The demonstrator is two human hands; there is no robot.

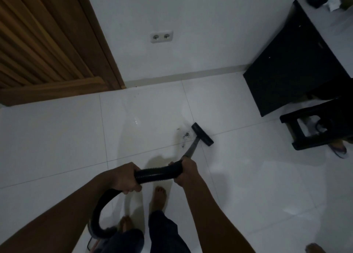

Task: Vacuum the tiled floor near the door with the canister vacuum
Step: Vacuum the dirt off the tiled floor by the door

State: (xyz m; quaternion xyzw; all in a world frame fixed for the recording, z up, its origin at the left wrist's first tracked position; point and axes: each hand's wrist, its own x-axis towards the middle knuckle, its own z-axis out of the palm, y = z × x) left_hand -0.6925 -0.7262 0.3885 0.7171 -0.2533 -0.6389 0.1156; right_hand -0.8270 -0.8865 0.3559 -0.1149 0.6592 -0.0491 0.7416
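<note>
Nearest the camera, two bare feet (159,197) stand on the white tiled floor (257,185). Beside them at the bottom edge is what seems to be the canister vacuum (93,242), dim and mostly cut off. The ribbed black hose (156,174) curves up from there. The left hand (126,178) is closed around the hose, fingers curled under it. The right hand (186,171) grips its far end, where the metal wand (190,147) begins. The wand slants down and away to the black floor head (202,134), which rests on the tiles just beside a scatter of dark debris (184,135). Farther off are the wooden door (38,42) on the left, a double wall socket (162,36), and a black cabinet (286,71) with a black stool (313,124) on the right.
</note>
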